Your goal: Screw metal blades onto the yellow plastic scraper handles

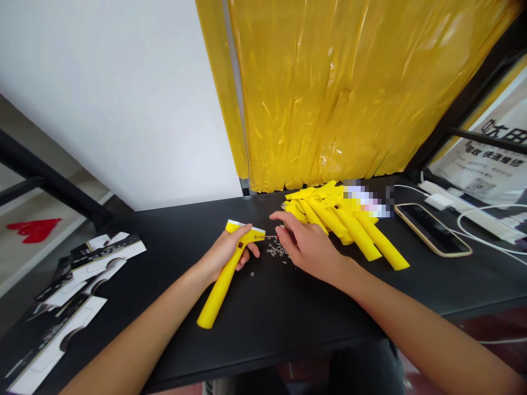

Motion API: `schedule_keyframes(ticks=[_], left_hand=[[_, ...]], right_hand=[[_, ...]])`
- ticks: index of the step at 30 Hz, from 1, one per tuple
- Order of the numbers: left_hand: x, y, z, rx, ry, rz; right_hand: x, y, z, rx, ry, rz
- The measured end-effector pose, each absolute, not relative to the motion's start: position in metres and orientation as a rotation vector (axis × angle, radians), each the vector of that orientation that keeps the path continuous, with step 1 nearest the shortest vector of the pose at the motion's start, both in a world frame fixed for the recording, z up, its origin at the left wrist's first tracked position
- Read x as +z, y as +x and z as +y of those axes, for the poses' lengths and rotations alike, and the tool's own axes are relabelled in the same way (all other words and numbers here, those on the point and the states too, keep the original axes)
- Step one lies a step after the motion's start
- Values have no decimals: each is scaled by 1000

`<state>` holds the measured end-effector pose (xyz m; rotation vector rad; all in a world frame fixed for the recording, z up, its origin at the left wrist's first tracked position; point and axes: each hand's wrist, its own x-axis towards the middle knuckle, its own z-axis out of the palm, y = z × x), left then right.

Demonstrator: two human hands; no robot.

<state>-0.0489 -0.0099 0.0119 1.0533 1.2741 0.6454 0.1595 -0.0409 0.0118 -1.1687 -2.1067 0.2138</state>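
Observation:
My left hand [226, 254] is wrapped around the head of a yellow scraper [218, 296], its thumb lying across the top. The scraper's long handle slants down towards the front edge of the table, and a pale strip runs along its wide far edge. My right hand [308, 245] pinches what looks like a thin screwdriver [269, 236], whose narrow metal shaft meets the right side of the scraper's head. Most of this tool is hidden by my fingers. Small metal nuts and screws [275, 249] lie scattered between my hands.
A pile of yellow scrapers [329, 214] lies beyond my right hand. Farther right are a phone [432, 229], a white power strip [465, 211] and cables. Black-and-white printed card sleeves [78, 285] are heaped on the left. Yellow plastic strips [321, 109] hang behind the black table [173, 329].

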Motion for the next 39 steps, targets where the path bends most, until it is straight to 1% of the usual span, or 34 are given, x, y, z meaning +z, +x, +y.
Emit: schedule_keyframes(ticks=[4, 12, 16, 20, 29, 35, 39], left_hand=[[13, -47, -12, 675, 1053, 1257], [5, -44, -16, 725, 1056, 1117], [9, -37, -24, 700, 955, 1032], [11, -34, -29, 692, 848, 1012], [8, -39, -25, 659, 847, 960], [3, -42, -22, 646, 875, 999], [5, -42, -23, 655, 881, 993]], right_hand=[[14, 161, -44, 172, -1037, -2079], [19, 164, -45, 208, -1052, -2031], [24, 168, -47, 147, -953, -1935], [26, 173, -47, 185, -881, -1989], [26, 174, -47, 47, -845, -2016], [25, 176, -44, 70, -1008, -2068], [26, 175, -46, 84, -923, -2065]])
